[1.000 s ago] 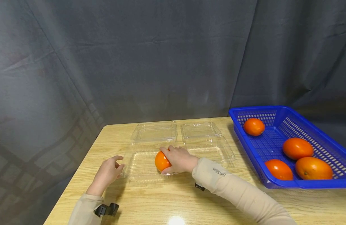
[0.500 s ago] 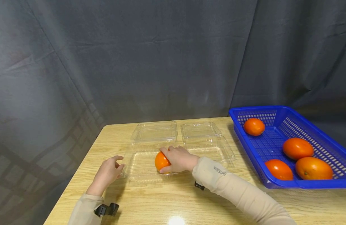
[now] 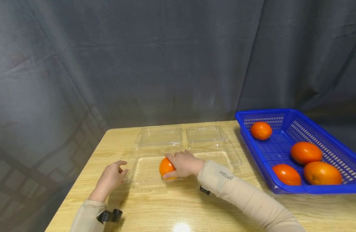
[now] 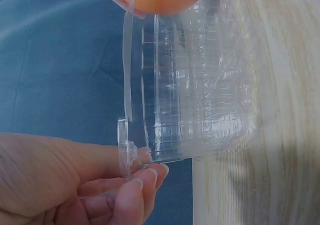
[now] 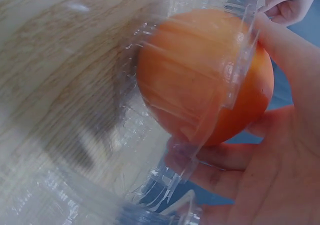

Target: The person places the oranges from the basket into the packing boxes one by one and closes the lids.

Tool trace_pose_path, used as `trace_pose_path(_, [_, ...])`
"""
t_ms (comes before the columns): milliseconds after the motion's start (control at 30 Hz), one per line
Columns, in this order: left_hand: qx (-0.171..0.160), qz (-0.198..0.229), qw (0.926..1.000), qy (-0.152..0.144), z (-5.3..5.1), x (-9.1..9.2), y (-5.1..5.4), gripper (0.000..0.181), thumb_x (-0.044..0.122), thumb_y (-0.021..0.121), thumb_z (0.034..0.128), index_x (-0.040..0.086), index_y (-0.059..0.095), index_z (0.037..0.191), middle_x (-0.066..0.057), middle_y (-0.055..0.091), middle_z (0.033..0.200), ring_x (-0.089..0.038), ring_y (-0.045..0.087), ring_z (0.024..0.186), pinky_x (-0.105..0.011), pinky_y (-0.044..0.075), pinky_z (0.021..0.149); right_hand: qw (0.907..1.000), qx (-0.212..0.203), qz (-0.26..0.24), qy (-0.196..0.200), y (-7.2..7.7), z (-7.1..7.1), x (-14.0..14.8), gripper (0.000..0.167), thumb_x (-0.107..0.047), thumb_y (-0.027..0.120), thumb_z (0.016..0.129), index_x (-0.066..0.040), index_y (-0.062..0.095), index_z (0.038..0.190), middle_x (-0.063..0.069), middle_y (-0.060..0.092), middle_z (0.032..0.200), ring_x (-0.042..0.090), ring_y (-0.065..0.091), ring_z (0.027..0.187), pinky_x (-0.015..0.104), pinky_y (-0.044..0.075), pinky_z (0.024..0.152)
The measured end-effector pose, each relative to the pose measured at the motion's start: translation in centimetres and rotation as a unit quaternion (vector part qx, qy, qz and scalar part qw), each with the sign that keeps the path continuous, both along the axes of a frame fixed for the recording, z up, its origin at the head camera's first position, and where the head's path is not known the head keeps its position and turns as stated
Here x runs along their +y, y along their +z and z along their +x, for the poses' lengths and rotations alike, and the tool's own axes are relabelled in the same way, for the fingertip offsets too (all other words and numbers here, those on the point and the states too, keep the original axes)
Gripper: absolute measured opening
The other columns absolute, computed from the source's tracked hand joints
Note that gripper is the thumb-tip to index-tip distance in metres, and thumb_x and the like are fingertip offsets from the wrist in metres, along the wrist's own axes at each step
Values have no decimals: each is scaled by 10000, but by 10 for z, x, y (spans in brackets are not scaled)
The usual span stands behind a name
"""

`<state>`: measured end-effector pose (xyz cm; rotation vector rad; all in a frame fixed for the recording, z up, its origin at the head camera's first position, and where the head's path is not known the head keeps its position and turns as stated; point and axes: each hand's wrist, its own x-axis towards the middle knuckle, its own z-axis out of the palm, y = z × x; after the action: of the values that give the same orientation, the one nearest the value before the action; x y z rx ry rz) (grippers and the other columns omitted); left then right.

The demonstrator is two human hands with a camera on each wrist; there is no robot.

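Observation:
In the head view my right hand (image 3: 185,164) grips an orange (image 3: 165,168) from above, at the right end of an open clear plastic clamshell box (image 3: 144,172). The right wrist view shows this orange (image 5: 200,70) through the box's clear wall, with fingers and thumb around it. My left hand (image 3: 109,178) is at the box's left end. Seen from the left wrist, its thumb and fingers pinch a corner of the clear rim (image 4: 127,150). The box's lid (image 3: 159,135) is folded back, away from me.
Another open clear clamshell box (image 3: 212,158) lies just right of the first. Farther right stands a blue plastic basket (image 3: 277,141) holding several oranges (image 3: 306,153). Wooden tabletop (image 3: 154,209) lies in front of the boxes, and a dark grey curtain (image 3: 172,64) hangs behind.
My right thumb has shifted slightly to the left on the orange. The left hand, the boxes and the basket look unmoved.

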<state>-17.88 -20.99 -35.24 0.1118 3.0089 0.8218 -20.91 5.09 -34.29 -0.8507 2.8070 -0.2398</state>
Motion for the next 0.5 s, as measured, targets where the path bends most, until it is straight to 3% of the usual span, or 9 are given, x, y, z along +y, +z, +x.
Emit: trace_pose_path(500, [-43,-27,10000,0,1,0,1,399,79,557,910,-120,488,1249,-75,604,673,-124,524,504,-275,405,481,10000,-39,51,12,0,1,0,839,-615,583,805,-154,315,1452,97,533,1327,288,527,1209,545,279,1097])
